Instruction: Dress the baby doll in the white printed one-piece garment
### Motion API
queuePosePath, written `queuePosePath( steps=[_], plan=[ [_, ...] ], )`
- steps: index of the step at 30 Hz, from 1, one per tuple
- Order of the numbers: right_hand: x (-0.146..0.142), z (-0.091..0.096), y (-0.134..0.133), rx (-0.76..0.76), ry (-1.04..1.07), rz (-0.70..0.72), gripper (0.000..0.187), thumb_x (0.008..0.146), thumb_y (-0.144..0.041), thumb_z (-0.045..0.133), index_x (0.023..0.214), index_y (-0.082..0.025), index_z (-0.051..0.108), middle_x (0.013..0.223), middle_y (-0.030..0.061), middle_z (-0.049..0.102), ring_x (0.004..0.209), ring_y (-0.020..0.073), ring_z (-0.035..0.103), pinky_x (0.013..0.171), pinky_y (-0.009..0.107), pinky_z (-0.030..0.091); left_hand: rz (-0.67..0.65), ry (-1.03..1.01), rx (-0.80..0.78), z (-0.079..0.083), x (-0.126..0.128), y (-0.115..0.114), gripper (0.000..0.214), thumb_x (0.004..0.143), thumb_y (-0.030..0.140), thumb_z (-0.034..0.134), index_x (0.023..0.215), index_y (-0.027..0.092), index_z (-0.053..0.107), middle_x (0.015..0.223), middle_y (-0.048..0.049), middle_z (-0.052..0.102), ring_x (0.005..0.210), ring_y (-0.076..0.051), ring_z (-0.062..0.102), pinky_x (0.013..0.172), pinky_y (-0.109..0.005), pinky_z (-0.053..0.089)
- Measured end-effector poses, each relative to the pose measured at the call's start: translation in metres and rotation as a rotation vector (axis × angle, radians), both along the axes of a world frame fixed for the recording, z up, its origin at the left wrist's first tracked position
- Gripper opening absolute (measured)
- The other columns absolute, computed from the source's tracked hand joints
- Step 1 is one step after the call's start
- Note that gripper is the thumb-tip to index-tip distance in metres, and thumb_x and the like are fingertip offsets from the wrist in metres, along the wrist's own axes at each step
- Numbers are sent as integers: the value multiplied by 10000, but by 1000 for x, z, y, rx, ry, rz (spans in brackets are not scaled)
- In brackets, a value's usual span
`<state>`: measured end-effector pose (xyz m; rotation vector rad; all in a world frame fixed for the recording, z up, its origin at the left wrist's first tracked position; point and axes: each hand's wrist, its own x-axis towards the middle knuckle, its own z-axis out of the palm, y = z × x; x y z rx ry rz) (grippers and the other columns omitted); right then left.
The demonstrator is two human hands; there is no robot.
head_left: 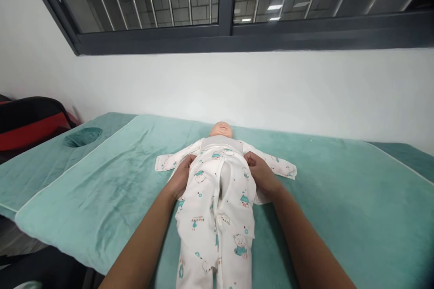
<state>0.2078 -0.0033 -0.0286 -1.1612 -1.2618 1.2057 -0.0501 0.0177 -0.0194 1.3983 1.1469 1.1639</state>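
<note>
A baby doll (221,129) lies on its back, its head toward the wall, wearing a white printed top (182,155) with both sleeves spread sideways. White baby pants (215,207) with teal and pink animal prints lie over its lower body, the legs stretching toward me. An open slit shows at the crotch. At the left side of the waist, my left hand (181,176) is closed on the pants' edge. Opposite it, my right hand (262,173) pinches the right side of the waist. Both sets of fingertips are partly hidden by cloth.
A teal cover (111,189) is spread over the bed, with a round face hole (83,137) at the left. Behind it rise a white wall (251,86) and a dark-framed window (225,36). A black and red object (34,128) stands at the left.
</note>
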Motion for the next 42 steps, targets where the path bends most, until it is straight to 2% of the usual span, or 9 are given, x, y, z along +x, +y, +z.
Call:
queuePosePath(
  steps=[4,8,12,16,21,26,32,37,42],
  plan=[
    [-4,-1,3,12,67,-17,316,666,-301,688,794,-230,408,673,-62,530,536,91,397,499,229,316,-21,13,-1,1,3,0,112,672,252,639,761,209,586,806,-14,643,787,-200,566,690,-319,475],
    [8,-4,4,91,-128,-50,169,722,-248,605,841,-222,487,715,-40,556,621,121,478,575,253,382,39,-26,31,-12,7,2,206,681,234,663,855,209,557,877,1,648,819,-171,583,746,-298,474],
    [19,-3,3,341,-438,-116,116,779,-234,564,891,-226,594,966,29,625,891,190,577,821,344,463,107,-53,112,-26,8,11,297,741,276,660,1021,200,600,1044,-59,676,947,-189,622,877,-339,474],
    [17,-4,6,577,-620,-136,186,876,-269,513,1016,-255,634,1227,66,607,1172,236,533,1019,414,400,74,36,191,-29,6,19,289,838,329,580,1094,213,650,1177,-75,667,1089,-219,606,975,-362,439],
    [9,-7,13,434,-661,-239,283,950,-361,419,1106,-258,632,1169,52,671,1084,225,593,938,371,431,82,186,210,-21,8,28,233,870,385,543,955,220,683,1016,-37,708,973,-220,613,891,-328,447],
    [6,4,32,250,-893,-354,268,928,-409,413,952,-238,618,813,50,683,758,230,593,670,311,372,167,271,217,-17,12,45,232,892,403,485,829,215,604,812,-12,663,803,-201,575,750,-301,430],
    [5,14,52,207,-961,-305,218,891,-366,457,777,-233,585,715,18,642,689,193,553,640,290,339,210,295,207,-22,18,54,190,889,376,487,860,216,587,818,-11,665,789,-201,585,742,-306,421],
    [3,5,51,248,-830,-289,244,896,-424,468,788,-235,578,817,24,654,770,194,573,710,311,414,227,481,355,-28,18,51,206,920,347,482,1025,228,613,994,-44,675,926,-220,604,837,-349,451],
    [6,7,57,481,-746,-115,205,911,-407,471,885,-232,575,1231,70,626,1157,240,535,980,380,389,145,663,654,-20,14,62,193,940,298,470,1001,210,630,1282,-71,604,1296,-258,413,1105,-441,308]
  ],
)
